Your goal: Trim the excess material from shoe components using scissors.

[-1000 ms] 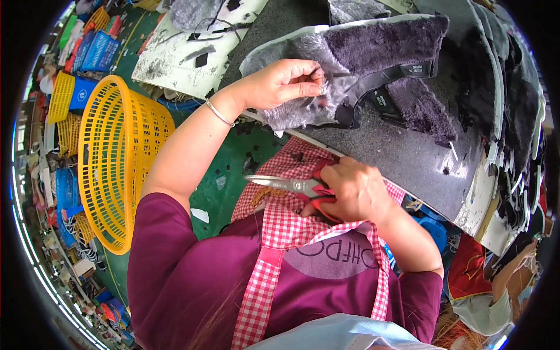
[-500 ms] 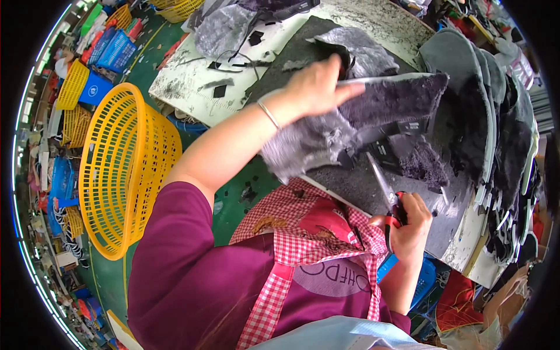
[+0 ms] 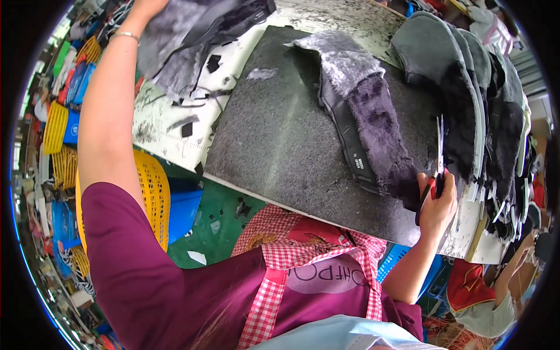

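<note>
My right hand (image 3: 438,205) is closed round red-and-black-handled scissors (image 3: 439,154), blades pointing away from me. Beside it, a grey and dark purple fluffy fabric piece with a black backing edge (image 3: 373,108) lies lengthwise on the dark board (image 3: 262,151); its near end reaches my right thumb. At the far left, my left hand (image 3: 150,6) is over a pile of similar grey fluffy pieces (image 3: 175,52). The picture's rim cuts off its fingers, so I cannot tell whether it grips one.
Stacked grey and black fluffy pieces (image 3: 434,46) hang over the table's right side. Black scraps (image 3: 187,129) litter the white tabletop (image 3: 157,119). A yellow basket (image 3: 153,186) and a blue bin (image 3: 185,207) stand on the green floor at left. Another person (image 3: 490,309) is at the lower right.
My left hand has swung from the board to the far-left pile. The fluffy grey piece that lay under my left arm is gone from the board. The scissors have moved right, tips now pointing away.
</note>
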A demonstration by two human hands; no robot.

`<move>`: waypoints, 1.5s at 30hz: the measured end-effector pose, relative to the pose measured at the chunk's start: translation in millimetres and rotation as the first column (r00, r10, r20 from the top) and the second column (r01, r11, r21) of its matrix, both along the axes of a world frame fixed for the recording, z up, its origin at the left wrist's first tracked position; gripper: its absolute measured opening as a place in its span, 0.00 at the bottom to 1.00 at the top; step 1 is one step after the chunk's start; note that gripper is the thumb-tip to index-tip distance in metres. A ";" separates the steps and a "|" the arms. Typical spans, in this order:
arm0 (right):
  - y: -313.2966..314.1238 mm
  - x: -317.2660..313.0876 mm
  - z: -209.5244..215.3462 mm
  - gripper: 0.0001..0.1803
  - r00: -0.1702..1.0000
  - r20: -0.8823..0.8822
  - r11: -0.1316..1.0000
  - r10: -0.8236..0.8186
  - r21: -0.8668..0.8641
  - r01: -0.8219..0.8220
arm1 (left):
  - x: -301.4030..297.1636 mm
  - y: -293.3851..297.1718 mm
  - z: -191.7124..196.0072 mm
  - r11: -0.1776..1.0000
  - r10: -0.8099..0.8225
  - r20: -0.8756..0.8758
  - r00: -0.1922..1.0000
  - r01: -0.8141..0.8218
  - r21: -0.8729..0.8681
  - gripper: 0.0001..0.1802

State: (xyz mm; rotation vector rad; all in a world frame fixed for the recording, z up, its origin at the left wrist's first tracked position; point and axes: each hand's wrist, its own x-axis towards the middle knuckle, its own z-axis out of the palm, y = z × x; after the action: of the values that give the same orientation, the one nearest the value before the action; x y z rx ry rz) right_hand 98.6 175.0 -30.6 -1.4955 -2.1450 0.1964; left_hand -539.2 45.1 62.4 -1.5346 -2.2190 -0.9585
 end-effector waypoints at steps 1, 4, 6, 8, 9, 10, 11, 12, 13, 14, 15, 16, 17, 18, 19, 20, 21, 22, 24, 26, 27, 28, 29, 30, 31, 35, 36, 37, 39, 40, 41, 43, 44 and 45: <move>1.2 1.3 -3.0 0.23 1.000 -0.019 0.999 0.009 -0.034 -0.010 | -33.9 -11.4 -28.7 0.994 -0.016 -0.101 0.995 0.005 -0.106 0.11; -1.7 8.4 7.2 0.22 0.999 -0.031 0.976 0.028 -0.214 -0.034 | -90.3 -58.2 -125.6 0.957 0.052 -0.290 0.956 -0.131 -0.258 0.19; 2.6 16.9 6.4 0.22 1.000 -0.017 0.936 0.019 -0.352 -0.024 | -91.8 -67.3 -142.2 0.976 0.087 -0.375 0.923 -0.154 -0.152 0.20; 5.4 34.6 -2.4 0.23 0.957 -0.285 0.874 0.059 -0.449 -0.188 | -69.5 -64.5 -125.8 0.986 0.159 -0.433 0.887 -0.122 0.113 0.19; -0.7 33.9 2.0 0.21 0.913 -0.408 0.824 -0.005 -0.519 -0.228 | -35.3 -59.8 -103.7 0.982 0.173 -0.397 0.901 -0.129 0.135 0.18; -12.7 37.4 6.6 0.21 0.916 -0.400 0.814 -0.034 -0.543 -0.206 | 12.1 -68.5 -78.3 0.980 0.181 -0.359 0.916 -0.138 0.141 0.17; -17.1 33.4 7.7 0.20 0.857 -0.512 0.785 -0.050 -0.551 -0.283 | 53.6 -81.1 -58.7 0.988 0.150 -0.217 0.964 -0.137 0.073 0.16; -23.3 28.4 7.1 0.20 0.794 -0.601 0.772 -0.087 -0.545 -0.328 | 84.3 -87.2 -57.1 0.995 0.103 -0.048 0.994 -0.102 0.010 0.16; -24.3 26.4 7.1 0.19 0.776 -0.624 0.754 -0.092 -0.552 -0.355 | 114.1 -107.1 -46.9 0.984 -0.072 0.037 0.997 0.077 -0.162 0.14; -22.0 21.9 6.0 0.20 0.757 -0.647 0.741 -0.092 -0.552 -0.383 | 151.1 -125.1 -49.9 0.924 -0.149 0.270 0.951 0.231 -0.304 0.12; -22.7 19.9 7.6 0.18 0.790 -0.609 0.744 -0.078 -0.563 -0.360 | 210.3 -117.2 -29.3 0.657 0.015 0.341 0.940 0.248 -0.712 0.11; -22.2 19.6 4.5 0.17 0.783 -0.615 0.734 -0.093 -0.574 -0.363 | 237.0 -128.1 -27.0 0.360 0.036 0.493 0.869 0.449 -0.818 0.13; -21.6 18.4 2.5 0.17 0.784 -0.614 0.715 -0.091 -0.588 -0.377 | 267.3 -133.8 -27.9 0.247 -0.045 0.506 0.862 0.500 -0.830 0.15; -21.4 19.0 0.6 0.17 0.782 -0.617 0.693 -0.087 -0.602 -0.397 | 293.8 -139.5 -28.7 0.128 -0.117 0.519 0.846 0.532 -0.837 0.16; -21.1 20.6 -2.3 0.17 0.777 -0.624 0.684 -0.087 -0.605 -0.409 | 309.8 -150.2 -29.2 0.124 -0.106 0.512 0.853 0.522 -0.844 0.16; -22.0 21.5 -4.9 0.17 0.799 -0.599 0.663 -0.050 -0.619 -0.422 | 320.1 -159.5 -33.7 0.275 -0.305 0.432 0.849 0.513 -0.813 0.17; -24.4 23.3 -6.9 0.17 0.824 -0.566 0.647 -0.017 -0.635 -0.423 | 328.5 -161.6 -38.4 0.412 -0.486 0.313 0.816 0.530 -0.741 0.18; -27.5 24.5 -10.0 0.17 0.827 -0.561 0.650 -0.022 -0.637 -0.415 | 338.0 -144.7 -32.4 0.402 -0.540 0.348 0.766 0.598 -0.693 0.17; -29.8 29.2 -19.1 0.17 0.858 -0.514 0.646 0.011 -0.651 -0.399 | 362.6 -85.4 -34.3 0.462 -0.657 0.351 0.667 0.724 -0.512 0.16; -33.8 28.1 -26.1 0.18 0.897 -0.439 0.659 0.046 -0.662 -0.357 | 392.5 -39.6 -69.8 0.580 -0.736 0.305 0.605 0.795 -0.177 0.18; -36.7 28.2 -32.2 0.20 0.903 -0.426 0.678 0.062 -0.645 -0.351 | 404.6 -18.1 -86.9 0.559 -0.780 0.284 0.558 0.825 -0.083 0.20; -39.7 28.7 -35.1 0.21 0.908 -0.411 0.698 0.077 -0.629 -0.344 | 415.7 -3.4 -101.0 0.534 -0.797 0.297 0.527 0.843 -0.065 0.22; -45.0 25.9 -29.2 0.22 0.950 -0.252 0.819 0.185 -0.494 -0.291 | 421.4 7.5 -121.8 0.506 -0.799 0.323 0.507 0.857 -0.095 0.24; -51.0 29.3 -24.9 0.22 0.952 -0.249 0.819 0.176 -0.500 -0.282 | 420.6 16.4 -137.4 0.486 -0.804 0.337 0.490 0.868 -0.104 0.23; -57.1 33.0 -21.4 0.23 0.973 -0.197 0.871 0.124 -0.448 -0.202 | 418.8 20.3 -146.9 0.492 -0.802 0.339 0.492 0.866 -0.095 0.22; -71.8 75.8 -21.1 0.24 0.985 -0.127 0.943 0.114 -0.297 -0.148 | 417.9 28.7 -158.1 0.486 -0.815 0.328 0.477 0.872 -0.059 0.18; -77.5 82.6 -17.2 0.24 0.981 -0.090 0.953 0.173 -0.237 -0.189 | 418.3 30.9 -157.4 0.489 -0.818 0.318 0.480 0.870 -0.056 0.17; -81.9 88.7 -19.2 0.27 0.986 -0.111 0.927 0.126 -0.342 -0.157 | 420.5 32.5 -154.3 0.501 -0.828 0.274 0.490 0.865 -0.035 0.14; -84.8 90.8 -15.5 0.28 0.981 -0.034 0.923 0.192 -0.333 -0.193 | 424.1 33.9 -155.5 0.506 -0.842 0.180 0.508 0.860 -0.057 0.12; -84.8 91.1 -14.6 0.29 0.965 0.044 0.918 0.258 -0.323 -0.230 | 424.7 34.3 -156.1 0.515 -0.851 0.080 0.520 0.854 -0.076 0.11; -84.0 94.9 -16.3 0.29 0.951 0.113 0.921 0.288 -0.304 -0.243 | 422.9 35.4 -157.4 0.517 -0.849 0.082 0.522 0.853 -0.078 0.11; -80.5 94.8 -16.5 0.29 0.924 0.148 0.916 0.352 -0.257 -0.308 | 415.6 36.9 -159.3 0.509 -0.831 0.196 0.520 0.854 -0.108 0.08; -78.5 94.1 -15.0 0.28 0.895 0.191 0.907 0.404 -0.209 -0.365 | 413.0 35.6 -159.1 0.511 -0.830 0.196 0.522 0.853 -0.107 0.08; -77.3 91.9 -12.5 0.27 0.884 0.216 0.903 0.415 -0.222 -0.369 | 409.6 33.7 -158.3 0.508 -0.803 0.333 0.495 0.860 -0.053 0.08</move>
State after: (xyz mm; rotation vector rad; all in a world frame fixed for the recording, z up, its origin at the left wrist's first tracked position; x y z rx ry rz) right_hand 190.4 97.7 -43.0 -1.2083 -2.6973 0.3569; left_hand -129.6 78.8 -96.0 -2.8872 -1.6472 -1.2345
